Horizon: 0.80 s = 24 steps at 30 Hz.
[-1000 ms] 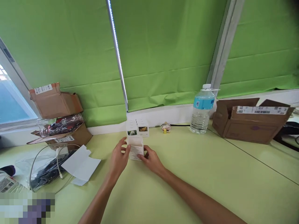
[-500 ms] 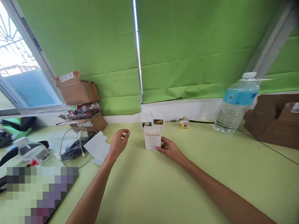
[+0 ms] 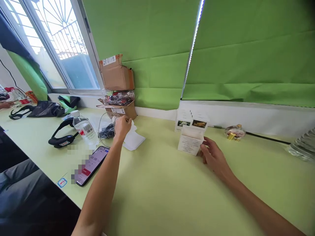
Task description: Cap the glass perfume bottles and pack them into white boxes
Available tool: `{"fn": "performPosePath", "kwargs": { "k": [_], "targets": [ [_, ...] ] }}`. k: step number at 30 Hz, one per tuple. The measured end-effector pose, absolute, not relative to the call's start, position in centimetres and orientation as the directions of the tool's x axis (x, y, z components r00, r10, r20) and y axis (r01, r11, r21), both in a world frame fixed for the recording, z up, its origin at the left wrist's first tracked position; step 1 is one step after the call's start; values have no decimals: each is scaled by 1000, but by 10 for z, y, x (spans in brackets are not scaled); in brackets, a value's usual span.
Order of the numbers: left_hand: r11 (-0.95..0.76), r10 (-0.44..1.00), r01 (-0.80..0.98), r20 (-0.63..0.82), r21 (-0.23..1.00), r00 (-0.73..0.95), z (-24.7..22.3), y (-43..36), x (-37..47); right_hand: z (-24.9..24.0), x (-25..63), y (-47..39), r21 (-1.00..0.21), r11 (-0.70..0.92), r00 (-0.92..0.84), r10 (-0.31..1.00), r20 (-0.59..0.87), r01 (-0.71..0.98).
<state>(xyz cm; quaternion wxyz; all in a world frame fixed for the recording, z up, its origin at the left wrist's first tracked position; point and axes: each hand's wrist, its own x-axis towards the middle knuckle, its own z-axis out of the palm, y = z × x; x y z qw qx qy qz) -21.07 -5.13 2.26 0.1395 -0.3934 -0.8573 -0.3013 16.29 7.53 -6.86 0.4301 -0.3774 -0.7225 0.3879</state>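
Note:
A small white box (image 3: 190,141) with printed text on its front stands on the table, its top unfolded. The fingers and thumb of my right hand (image 3: 213,155) close on its lower right edge. Right behind it are white boxes (image 3: 183,119) with flower pictures, partly covered by the front one. Off to the left, my left hand (image 3: 121,127) hovers near white paper sheets (image 3: 134,140) and a dark bundled cable (image 3: 107,131). Its fingers are curled in toward the thumb; whether anything small is between them is hidden.
Cardboard boxes (image 3: 116,75) are stacked by the window. A water bottle (image 3: 83,126), a black headset (image 3: 62,136) and a phone (image 3: 94,164) lie at left. A glass jar (image 3: 235,131) stands at the back. Another person's leg (image 3: 22,186) shows beside the table.
My view has swung left, bringing the phone and headset into sight. My left hand has moved left, over toward the papers and cable. My right hand stays at the white box.

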Motion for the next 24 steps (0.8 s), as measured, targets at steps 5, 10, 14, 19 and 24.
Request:
{"fn": "performPosePath", "kwargs": {
  "k": [5,10,14,19,24],
  "targets": [
    [682,510,649,418,336,-752,20,-67,-236,-63,168,66,-825,489,-176,872,456,285],
    [765,498,581,318,276,-807,15,-71,-243,-60,165,54,-737,571,-123,813,570,361],
    [767,545,594,242,244,-803,13,-70,-239,-61,160,44,-582,719,-246,685,686,380],
    [697,668,675,122,243,-734,17,-65,-231,-71,158,43,-415,851,-442,523,728,323],
    [564,805,777,21,279,-592,18,-58,-221,-77,158,46,-282,929,-538,370,758,241]
  ]
}}
